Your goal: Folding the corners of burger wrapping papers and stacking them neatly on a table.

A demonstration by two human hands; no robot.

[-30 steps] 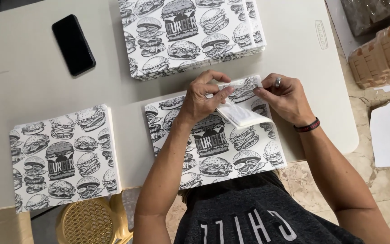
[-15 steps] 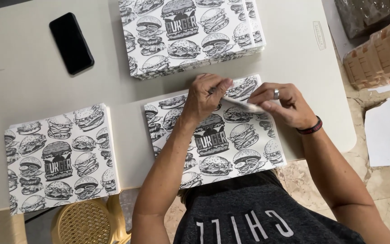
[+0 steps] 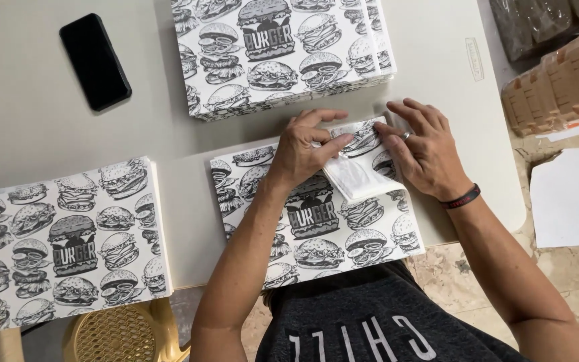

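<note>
A sheet of white paper printed with black burger drawings (image 3: 316,228) lies on the grey table (image 3: 35,127) in front of me. Its far right corner is folded back, showing a plain white flap (image 3: 356,179). My left hand (image 3: 306,147) presses its fingertips on the fold near the sheet's top edge. My right hand (image 3: 423,151), with a ring and a dark wristband, lies flat on the sheet's upper right corner beside the flap, fingers spread.
A thick stack of the same printed sheets (image 3: 283,53) sits at the far side. Another stack (image 3: 68,234) lies at the near left. A black phone (image 3: 95,60) rests at the far left. Brown trays (image 3: 564,80) and a white sheet (image 3: 571,198) lie off the table's right.
The folded corner was pressed down flatter half a second ago; now the white flap shows again. My right hand has moved up to the sheet's corner and spread flat.
</note>
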